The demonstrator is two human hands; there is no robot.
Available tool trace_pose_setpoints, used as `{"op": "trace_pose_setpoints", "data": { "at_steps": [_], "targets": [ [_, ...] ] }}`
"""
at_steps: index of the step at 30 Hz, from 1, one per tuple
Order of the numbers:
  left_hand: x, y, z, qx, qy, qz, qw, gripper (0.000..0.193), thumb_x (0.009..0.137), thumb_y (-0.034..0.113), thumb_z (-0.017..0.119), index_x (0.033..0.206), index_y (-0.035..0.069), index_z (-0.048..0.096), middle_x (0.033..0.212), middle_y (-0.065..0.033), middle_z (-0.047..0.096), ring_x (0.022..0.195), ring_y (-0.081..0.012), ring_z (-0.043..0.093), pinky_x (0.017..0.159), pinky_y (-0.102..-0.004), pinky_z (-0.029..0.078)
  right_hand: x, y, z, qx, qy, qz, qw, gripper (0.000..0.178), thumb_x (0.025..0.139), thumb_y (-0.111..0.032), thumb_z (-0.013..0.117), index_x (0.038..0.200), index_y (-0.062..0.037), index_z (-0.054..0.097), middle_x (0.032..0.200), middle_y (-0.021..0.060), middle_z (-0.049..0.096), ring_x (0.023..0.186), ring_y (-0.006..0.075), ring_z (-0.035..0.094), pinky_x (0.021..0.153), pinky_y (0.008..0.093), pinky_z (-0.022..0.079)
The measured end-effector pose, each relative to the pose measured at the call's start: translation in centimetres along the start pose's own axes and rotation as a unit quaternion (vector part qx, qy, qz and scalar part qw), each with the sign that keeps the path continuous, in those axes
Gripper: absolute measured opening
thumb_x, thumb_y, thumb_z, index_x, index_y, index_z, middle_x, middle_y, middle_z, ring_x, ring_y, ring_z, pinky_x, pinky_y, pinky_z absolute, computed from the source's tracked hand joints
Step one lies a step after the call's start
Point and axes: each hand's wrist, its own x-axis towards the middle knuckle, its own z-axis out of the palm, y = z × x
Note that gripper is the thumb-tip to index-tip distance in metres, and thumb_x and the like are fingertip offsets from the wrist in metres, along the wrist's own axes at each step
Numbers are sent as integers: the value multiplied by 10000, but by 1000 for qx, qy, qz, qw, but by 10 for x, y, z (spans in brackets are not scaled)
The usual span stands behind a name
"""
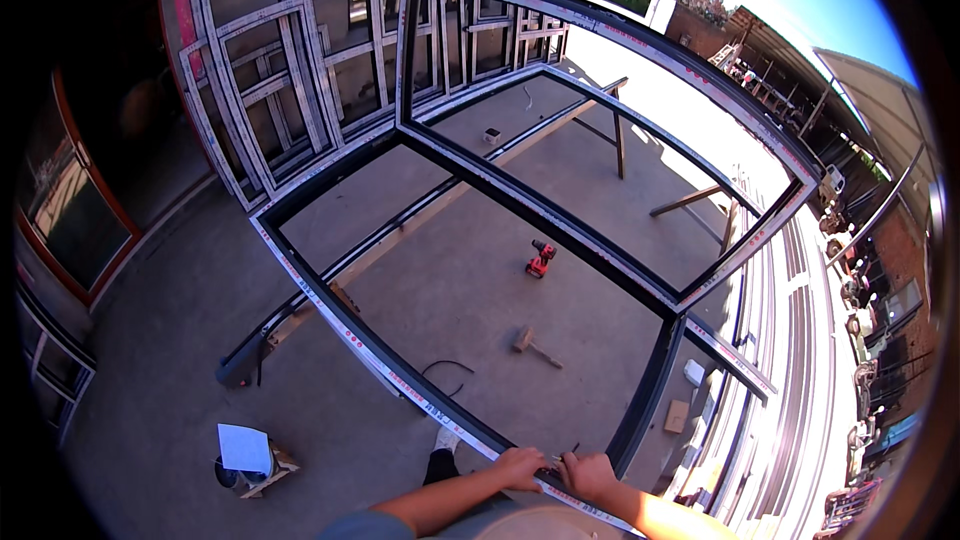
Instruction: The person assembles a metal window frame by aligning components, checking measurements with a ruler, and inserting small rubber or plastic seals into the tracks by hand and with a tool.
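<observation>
A large window frame (340, 312), dark inside with film-covered edges, lies raised above the floor in front of me. At its far half a hinged sash (598, 18) stands tilted up. My left hand (520, 467) rests at the frame's near edge, fingers curled in towards the other hand. Right beside it, my right hand (590, 478) is closed in a pinch on the same edge. A small dark thing shows between the fingertips of both hands, too small to name.
Below the frame, a red cordless drill (541, 259) and a mallet (535, 345) are on the floor. A long beam (420, 215) and trestle legs (619, 135) are under the frame. More window frames (290, 70) lean at the back left. Long profiles (790, 370) lie at right.
</observation>
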Motion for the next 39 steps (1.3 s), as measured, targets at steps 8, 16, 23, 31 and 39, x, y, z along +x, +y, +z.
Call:
{"op": "trace_pose_setpoints", "data": {
  "at_steps": [8,16,23,31,39],
  "targets": [
    [-3,4,-7,-7,0,7,1000,556,759,479,869,1217,185,759,1134,-57,692,1194,-281,638,959,-454,552,1,-21,9,6,15,145,989,306,1027,-387,604,938,-99,655,690,156,706,616,399,697,559,532,531],
    [-5,7,-8,19,31,39,999,504,814,484,838,1207,178,765,1108,-62,687,1162,-286,643,946,-453,555,8,28,-26,79,-132,-58,986,222,971,-286,668,1087,-101,711,937,171,746,872,400,722,750,515,572],
    [5,5,4,-106,117,30,987,299,1013,380,684,1127,121,782,1040,-114,694,1104,-339,641,916,-464,539,4,17,-31,125,-63,33,990,188,954,-228,689,1077,-88,710,956,155,738,897,414,705,769,491,569],
    [-33,25,-19,-164,234,51,957,243,996,302,706,1126,121,801,992,-118,745,941,-346,701,823,-450,560,-1,-8,-61,246,5,43,968,363,921,-141,775,1272,-73,711,1044,166,721,875,359,712,802,423,585],
    [-129,5,-50,-51,253,9,966,222,956,297,741,1052,112,818,936,-112,759,916,-332,712,791,-457,568,5,-79,-16,532,-31,211,819,857,944,-287,839,1567,103,399,1372,169,631,988,182,731,825,306,582]
  ]
}}
